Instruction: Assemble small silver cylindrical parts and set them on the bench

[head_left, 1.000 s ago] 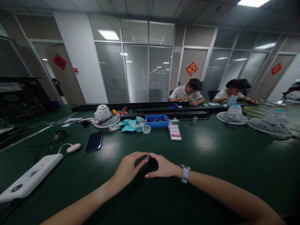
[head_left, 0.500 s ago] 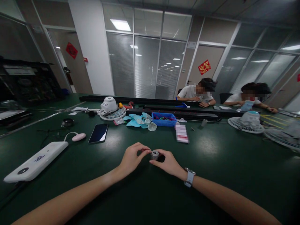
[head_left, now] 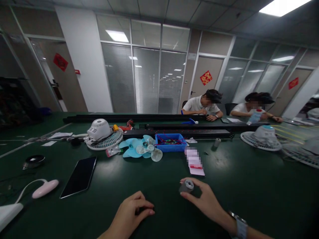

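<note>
My right hand [head_left: 204, 199] holds a small grey metal cylinder [head_left: 187, 186] between thumb and fingers. It looks like a small motor, and its end face with dark holes tilts up and to the right. I cannot tell whether its base touches the table. My left hand [head_left: 134, 210] is apart from it, lower and to the left, just over the green table [head_left: 159, 229]. Its thumb and fingertips are pinched together; a tiny dark spot shows at the tips, too small to name.
Beyond my hands lie light-blue fan blades [head_left: 136, 149], a blue bin [head_left: 171, 142] of wires and a pink-white packet [head_left: 194, 161]. A phone [head_left: 79, 177] lies left. White fan parts [head_left: 99, 131] stand behind. Another metal cylinder [head_left: 217, 142] stands right. Two people [head_left: 201, 104] sit across.
My hands have moved apart: the left has left the cylinder and come down nearer me, while the right has carried the cylinder to the right and tilted it. The view has shifted too.
</note>
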Tool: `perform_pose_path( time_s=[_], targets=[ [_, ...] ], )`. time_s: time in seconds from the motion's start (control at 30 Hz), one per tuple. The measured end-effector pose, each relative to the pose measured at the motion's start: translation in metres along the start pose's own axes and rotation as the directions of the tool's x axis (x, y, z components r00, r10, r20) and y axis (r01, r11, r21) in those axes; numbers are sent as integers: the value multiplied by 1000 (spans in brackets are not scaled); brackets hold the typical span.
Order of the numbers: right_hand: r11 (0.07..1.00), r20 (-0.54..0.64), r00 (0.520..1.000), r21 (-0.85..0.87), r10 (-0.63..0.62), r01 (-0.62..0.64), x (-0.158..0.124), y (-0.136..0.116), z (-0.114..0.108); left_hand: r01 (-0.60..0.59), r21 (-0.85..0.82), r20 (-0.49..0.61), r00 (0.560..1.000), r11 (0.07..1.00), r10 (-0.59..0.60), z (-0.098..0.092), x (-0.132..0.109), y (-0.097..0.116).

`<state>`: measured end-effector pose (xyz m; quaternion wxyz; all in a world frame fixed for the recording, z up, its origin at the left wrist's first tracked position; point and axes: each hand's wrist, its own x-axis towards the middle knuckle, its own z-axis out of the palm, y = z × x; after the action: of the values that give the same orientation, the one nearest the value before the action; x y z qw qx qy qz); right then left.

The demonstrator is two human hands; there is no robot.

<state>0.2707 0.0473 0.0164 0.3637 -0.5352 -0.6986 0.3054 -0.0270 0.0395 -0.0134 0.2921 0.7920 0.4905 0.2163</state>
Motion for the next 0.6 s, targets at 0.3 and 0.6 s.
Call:
perform_pose_path(
  time_s=[0.3,0.6],
  targets=[
    [975,-464,871,-66,160,-214,48,121,-116,-22,-11,39,999,1000,23,-1,22,-18],
    [965,-384,904,-98,188,-242,53,117,-104,-98,41,44,994,994,96,2,25,-22]
  ],
)
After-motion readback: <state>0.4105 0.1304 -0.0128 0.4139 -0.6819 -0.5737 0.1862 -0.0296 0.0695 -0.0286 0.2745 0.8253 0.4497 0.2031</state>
